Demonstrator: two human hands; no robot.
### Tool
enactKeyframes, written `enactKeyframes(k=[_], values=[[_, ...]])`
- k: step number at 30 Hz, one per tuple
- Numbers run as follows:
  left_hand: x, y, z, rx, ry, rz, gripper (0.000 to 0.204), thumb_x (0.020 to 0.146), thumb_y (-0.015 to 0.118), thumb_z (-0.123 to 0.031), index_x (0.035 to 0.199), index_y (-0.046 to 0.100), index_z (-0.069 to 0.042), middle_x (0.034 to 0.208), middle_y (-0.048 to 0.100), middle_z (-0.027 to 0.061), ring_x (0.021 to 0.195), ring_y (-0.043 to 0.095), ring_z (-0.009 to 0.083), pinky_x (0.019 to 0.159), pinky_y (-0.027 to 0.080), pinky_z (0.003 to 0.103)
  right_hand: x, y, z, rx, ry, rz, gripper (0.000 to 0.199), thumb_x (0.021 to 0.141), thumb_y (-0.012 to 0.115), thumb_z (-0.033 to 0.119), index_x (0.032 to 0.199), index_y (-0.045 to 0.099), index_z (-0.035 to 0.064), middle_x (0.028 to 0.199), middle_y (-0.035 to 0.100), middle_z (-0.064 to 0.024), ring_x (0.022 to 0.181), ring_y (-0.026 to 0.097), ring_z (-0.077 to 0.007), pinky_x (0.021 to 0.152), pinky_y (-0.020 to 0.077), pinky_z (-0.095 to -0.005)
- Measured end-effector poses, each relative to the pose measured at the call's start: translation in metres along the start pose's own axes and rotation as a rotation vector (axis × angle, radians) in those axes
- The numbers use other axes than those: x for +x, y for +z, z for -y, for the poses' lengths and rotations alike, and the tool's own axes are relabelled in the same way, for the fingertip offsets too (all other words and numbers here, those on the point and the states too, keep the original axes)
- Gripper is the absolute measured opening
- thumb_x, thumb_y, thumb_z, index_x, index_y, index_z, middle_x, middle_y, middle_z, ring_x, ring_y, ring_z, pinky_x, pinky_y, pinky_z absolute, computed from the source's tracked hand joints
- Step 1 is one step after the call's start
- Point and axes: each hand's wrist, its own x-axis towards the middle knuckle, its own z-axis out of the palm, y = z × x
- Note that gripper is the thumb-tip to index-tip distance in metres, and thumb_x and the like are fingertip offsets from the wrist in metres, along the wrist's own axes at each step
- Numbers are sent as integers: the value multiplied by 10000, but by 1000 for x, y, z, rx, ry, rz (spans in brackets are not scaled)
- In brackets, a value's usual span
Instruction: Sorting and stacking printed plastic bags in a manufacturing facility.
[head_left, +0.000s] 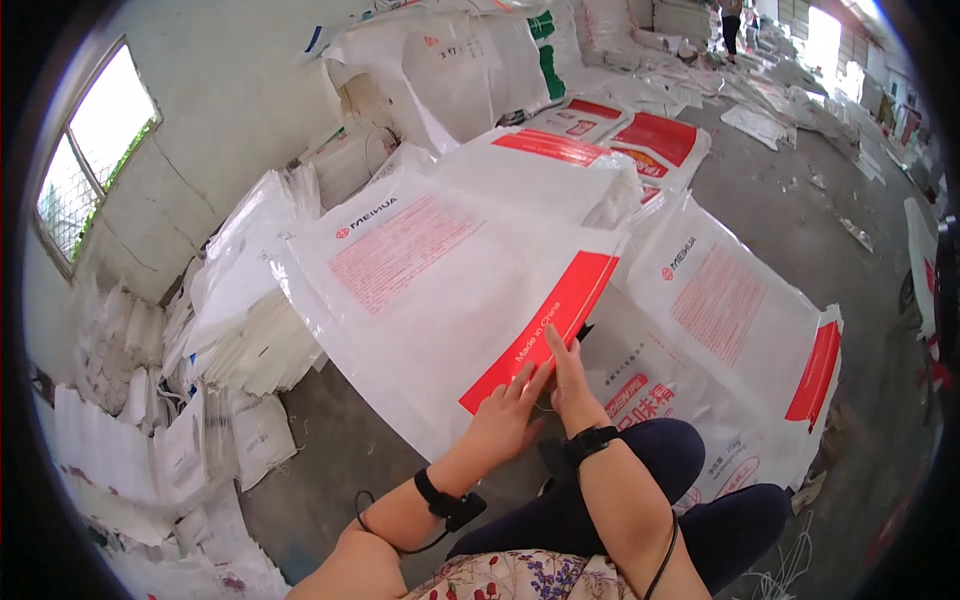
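A large white woven plastic sack (pixel 450 270) with red print and a red band lies flat in front of me, its near edge by my knees. My left hand (pixel 507 412) rests on this edge with its fingers stretched out over the red band. Close beside it, my right hand (pixel 568 380) grips the same edge, thumb on the printed face and the other fingers mostly hidden behind the sack. Just past the right hand, a small dark tip (pixel 586 330) sticks out from the edge; I cannot tell what it is.
Another white sack (pixel 735 320) with a red band lies to my right, partly against my knee (pixel 665 450). Further sacks (pixel 655 140) are spread beyond. Stacks of folded sacks (pixel 245 340) line the left wall. A person (pixel 731 25) stands far off at the back right.
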Motion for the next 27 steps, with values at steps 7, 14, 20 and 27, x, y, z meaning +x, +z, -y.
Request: enactKeyframes(k=[7,14,20,27], values=[[10,51,3,-445,28,-246,769,849,695,-177,1466,278,15,1394,426,229,1182,537,330,968,462,417,63,-37,10,-668,-284,-4,553,866,692,254,1319,486,13,1215,615,-183,1070,620,-351,922,498,-420],[63,-5,-13,-781,269,-376,842,809,748,-89,1486,254,-13,1428,381,199,1142,520,301,936,473,384,2,3,313,-1665,-1126,-58,328,898,633,259,1142,641,41,1129,646,-183,1077,598,-362,924,479,-438],[150,-99,43,-325,103,-1144,1009,710,816,-137,1479,190,50,1536,211,274,1425,224,407,1155,235,462,-180,24,473,-1879,-1700,115,170,873,664,48,1037,625,18,907,606,-89,822,602,-245,758,483,-334],[183,-145,-25,-1249,338,-191,551,830,749,-111,1307,525,51,1116,665,72,972,627,120,858,506,267,-326,59,545,-1773,-1343,-217,278,874,712,114,1115,679,-21,931,699,-53,780,604,-107,702,484,-238]])
